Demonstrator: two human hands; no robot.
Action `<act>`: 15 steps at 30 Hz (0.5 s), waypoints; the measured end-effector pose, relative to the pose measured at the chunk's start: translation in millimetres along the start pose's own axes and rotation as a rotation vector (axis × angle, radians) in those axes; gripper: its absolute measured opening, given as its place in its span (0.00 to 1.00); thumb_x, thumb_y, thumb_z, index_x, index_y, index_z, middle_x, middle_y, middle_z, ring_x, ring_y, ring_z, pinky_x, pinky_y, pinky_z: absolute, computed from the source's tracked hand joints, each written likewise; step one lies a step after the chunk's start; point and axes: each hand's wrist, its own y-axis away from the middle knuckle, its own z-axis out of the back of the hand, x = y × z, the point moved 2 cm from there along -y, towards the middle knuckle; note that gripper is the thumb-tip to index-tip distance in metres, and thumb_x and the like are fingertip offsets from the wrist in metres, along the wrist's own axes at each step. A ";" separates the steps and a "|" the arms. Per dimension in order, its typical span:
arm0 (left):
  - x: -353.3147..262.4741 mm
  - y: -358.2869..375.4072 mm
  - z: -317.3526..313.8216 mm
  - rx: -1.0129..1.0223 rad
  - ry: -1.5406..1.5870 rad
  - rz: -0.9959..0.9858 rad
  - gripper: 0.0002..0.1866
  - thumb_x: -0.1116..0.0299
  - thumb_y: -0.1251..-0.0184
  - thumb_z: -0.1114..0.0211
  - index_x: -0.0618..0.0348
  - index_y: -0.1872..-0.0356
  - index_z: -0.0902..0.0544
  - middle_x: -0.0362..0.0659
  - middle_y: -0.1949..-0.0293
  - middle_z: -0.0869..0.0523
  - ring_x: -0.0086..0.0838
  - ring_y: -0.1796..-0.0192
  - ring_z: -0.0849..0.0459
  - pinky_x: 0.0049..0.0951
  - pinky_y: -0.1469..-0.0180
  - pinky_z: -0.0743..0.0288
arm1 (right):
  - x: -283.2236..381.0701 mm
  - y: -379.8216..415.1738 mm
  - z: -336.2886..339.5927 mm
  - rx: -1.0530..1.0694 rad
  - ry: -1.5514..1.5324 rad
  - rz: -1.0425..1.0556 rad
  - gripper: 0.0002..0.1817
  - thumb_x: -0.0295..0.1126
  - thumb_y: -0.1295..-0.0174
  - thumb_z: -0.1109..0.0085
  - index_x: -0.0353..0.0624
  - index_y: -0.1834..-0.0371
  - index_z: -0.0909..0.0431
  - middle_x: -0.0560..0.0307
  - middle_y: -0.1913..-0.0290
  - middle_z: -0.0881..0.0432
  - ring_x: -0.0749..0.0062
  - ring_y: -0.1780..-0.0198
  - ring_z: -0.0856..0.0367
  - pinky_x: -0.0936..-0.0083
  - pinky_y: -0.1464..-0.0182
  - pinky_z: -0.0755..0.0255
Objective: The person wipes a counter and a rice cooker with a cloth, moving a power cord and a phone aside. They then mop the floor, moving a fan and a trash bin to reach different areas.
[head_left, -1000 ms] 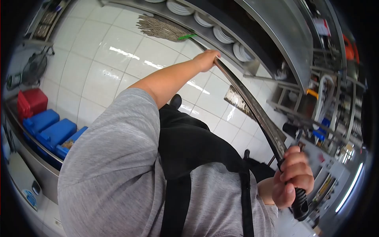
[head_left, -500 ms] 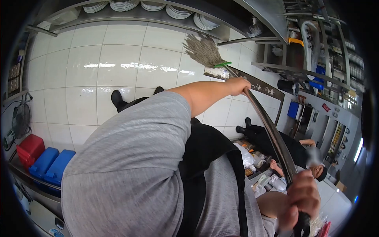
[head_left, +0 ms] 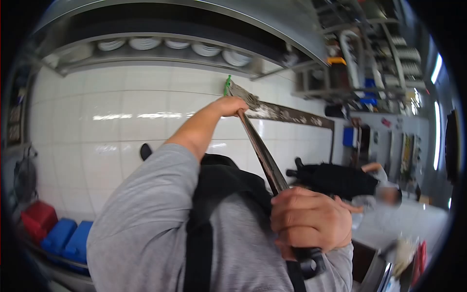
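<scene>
A mop lies across the middle of the view, its long metal handle (head_left: 262,151) running from near my chest toward the floor. My left hand (head_left: 230,105) is wrapped round the lower part of the handle. Close to the camera, my right hand (head_left: 311,219) grips its black upper end in a fist. Beyond my left hand, the green mop clamp (head_left: 227,85) and grey mop strands (head_left: 244,95) are at the floor, partly hidden by that hand. The strands trail right toward a dark, stained floor strip (head_left: 292,117).
A steel counter (head_left: 170,65) with stacked plates (head_left: 145,43) on its lower shelf borders the white tiled floor (head_left: 102,131). Red (head_left: 39,221) and blue bins (head_left: 58,235) stand at left, near a fan (head_left: 25,177). At right, another person (head_left: 335,180) stands in dark clothing.
The mop head has swung left, and its strands now trail right instead of left. Both hands have moved left with the handle. The view has shifted, showing more of the counter.
</scene>
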 end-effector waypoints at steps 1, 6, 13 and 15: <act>21.5 35.1 7.3 -0.004 -0.025 0.082 0.09 0.66 0.45 0.34 0.51 0.73 0.27 0.41 0.69 0.22 0.41 0.58 0.22 0.38 0.58 0.27 | -1.0 -14.7 -9.9 0.003 -0.008 -0.018 0.12 0.33 0.57 0.35 0.38 0.75 0.26 0.53 0.64 0.25 0.57 0.57 0.23 0.62 0.55 0.27; 24.1 128.7 84.7 -0.239 -0.145 0.123 0.11 0.60 0.40 0.34 0.51 0.71 0.26 0.40 0.67 0.22 0.40 0.56 0.22 0.39 0.56 0.26 | 14.0 -65.3 -30.7 -0.022 -0.130 0.138 0.10 0.32 0.48 0.33 0.36 0.71 0.22 0.54 0.66 0.30 0.57 0.56 0.23 0.53 0.44 0.28; 51.0 281.9 177.3 -0.508 -0.216 0.423 0.06 0.69 0.44 0.32 0.51 0.71 0.22 0.39 0.66 0.20 0.37 0.55 0.22 0.35 0.56 0.25 | 15.7 -126.4 -62.2 -0.148 -0.067 0.276 0.10 0.34 0.52 0.31 0.41 0.71 0.18 0.57 0.68 0.24 0.58 0.56 0.19 0.49 0.41 0.32; 60.4 327.3 198.1 -0.665 -0.315 0.452 0.07 0.71 0.46 0.32 0.55 0.71 0.23 0.42 0.66 0.20 0.38 0.57 0.21 0.34 0.56 0.25 | 8.3 -141.0 -71.0 -0.120 -0.058 0.334 0.09 0.34 0.50 0.32 0.42 0.70 0.18 0.56 0.63 0.20 0.57 0.52 0.19 0.47 0.38 0.36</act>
